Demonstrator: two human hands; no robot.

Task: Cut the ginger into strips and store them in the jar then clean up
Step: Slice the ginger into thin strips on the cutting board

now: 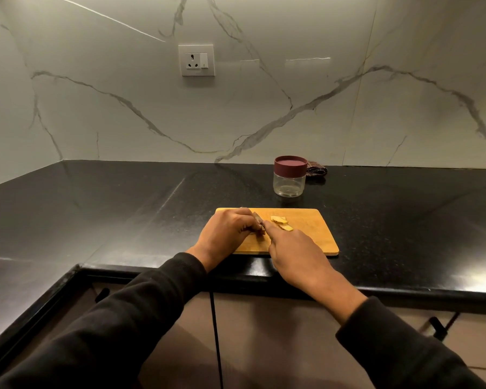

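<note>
Left hand (226, 230) pinches our ginger piece (260, 230); right hand (295, 249) grips knife (257, 217), blade crossing it; slices (281, 222) just beyond.

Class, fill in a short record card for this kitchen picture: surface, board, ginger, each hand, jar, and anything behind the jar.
surface: black countertop
board: wooden cutting board near the counter's front edge
ginger: cut slices lying on the board
left hand: fingers curled on a ginger piece
right hand: holds a knife, forefinger along its back
jar: clear, empty, maroon lid on, beyond the board
behind jar: dark cloth by the marble wall
</note>
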